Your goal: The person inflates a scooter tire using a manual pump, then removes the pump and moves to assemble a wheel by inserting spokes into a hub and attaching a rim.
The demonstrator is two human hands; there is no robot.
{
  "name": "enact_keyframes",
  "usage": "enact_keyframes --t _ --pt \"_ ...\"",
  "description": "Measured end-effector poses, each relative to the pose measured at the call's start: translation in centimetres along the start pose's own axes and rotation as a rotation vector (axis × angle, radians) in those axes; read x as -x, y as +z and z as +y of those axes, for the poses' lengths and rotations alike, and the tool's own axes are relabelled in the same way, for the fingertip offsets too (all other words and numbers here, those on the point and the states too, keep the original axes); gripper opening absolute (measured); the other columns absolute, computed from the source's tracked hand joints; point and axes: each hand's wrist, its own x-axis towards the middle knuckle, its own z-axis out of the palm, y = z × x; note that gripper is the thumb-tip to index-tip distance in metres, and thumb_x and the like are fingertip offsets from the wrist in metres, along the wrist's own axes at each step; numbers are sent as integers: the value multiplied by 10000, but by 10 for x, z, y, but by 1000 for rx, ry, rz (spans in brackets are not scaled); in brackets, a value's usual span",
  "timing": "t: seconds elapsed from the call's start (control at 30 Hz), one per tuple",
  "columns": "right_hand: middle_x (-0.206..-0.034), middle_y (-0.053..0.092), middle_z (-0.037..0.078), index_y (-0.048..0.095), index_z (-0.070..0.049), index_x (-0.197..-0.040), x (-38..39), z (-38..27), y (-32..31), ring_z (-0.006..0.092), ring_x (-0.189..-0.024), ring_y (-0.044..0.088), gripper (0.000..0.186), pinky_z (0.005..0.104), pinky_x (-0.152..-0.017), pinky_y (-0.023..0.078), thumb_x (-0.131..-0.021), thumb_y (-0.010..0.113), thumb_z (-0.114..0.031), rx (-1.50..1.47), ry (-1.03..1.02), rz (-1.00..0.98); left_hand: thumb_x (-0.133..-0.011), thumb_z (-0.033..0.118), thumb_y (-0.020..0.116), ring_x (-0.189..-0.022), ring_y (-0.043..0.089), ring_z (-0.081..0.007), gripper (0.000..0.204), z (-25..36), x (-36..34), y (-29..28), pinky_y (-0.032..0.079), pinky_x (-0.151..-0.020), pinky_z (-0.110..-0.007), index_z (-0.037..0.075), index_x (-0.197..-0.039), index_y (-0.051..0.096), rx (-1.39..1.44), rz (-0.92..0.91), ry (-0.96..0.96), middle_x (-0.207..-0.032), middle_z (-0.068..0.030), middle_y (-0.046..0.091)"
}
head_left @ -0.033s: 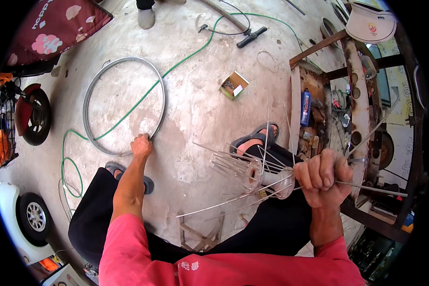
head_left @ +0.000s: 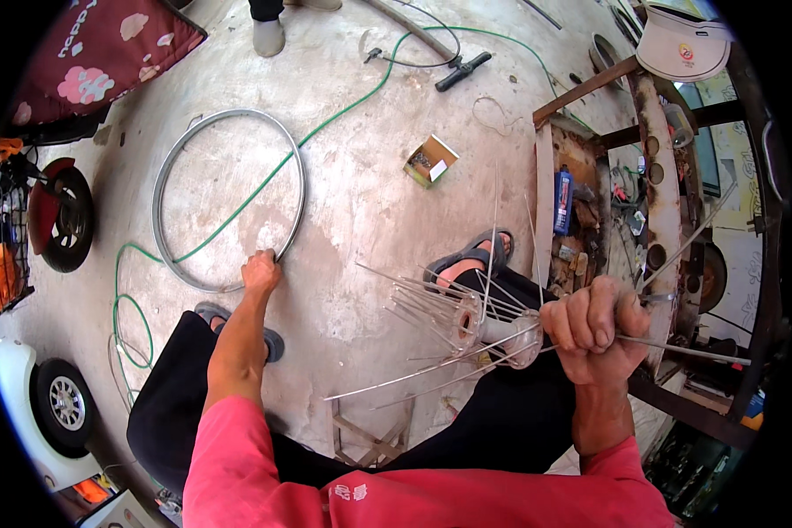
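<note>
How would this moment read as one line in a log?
left hand: gripping rim on floor | right hand: holding hub with spokes | green hose crosses rim

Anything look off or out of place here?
Nothing looks damaged. The left hand grips the bare rim lying flat on the concrete, with a green hose running across it. The right hand holds a hub whose loose spokes splay unevenly. A small open box lies on the floor.
</note>
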Motion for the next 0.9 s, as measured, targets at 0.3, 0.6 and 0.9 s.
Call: enact_keyframes --t 0.3,0.6,0.9 --pt "-548 396 -9 436 -87 -650 4 -9 -2 92 -476 319 381 258 -480 283 -990 493 -249 -9 -74 -42 -965 407 522 -838 636 -487 388 54 3 -127 480 -744 -540 32 -1012 612 337 259 96 -822 -275 663" --pt "-551 365 -24 459 -87 -669 29 -4 -7 63 -457 283 389 241 -455 257 -1017 485 -259 -48 -92 -99 -1027 417 498 -446 489 -117 391 81 125 -345 421 -416 -273 74 -841 519 1057 540 99 -598 -28 522" --pt "-585 435 -58 523 -110 -700 44 24 -1 34 -447 307 352 219 -422 234 -994 584 -294 -18 -40 -20 -1062 337 428 -460 525 -141 319 183 264 -270 425 -414 -271 64 -924 518 1406 291 166 -657 -49 558"
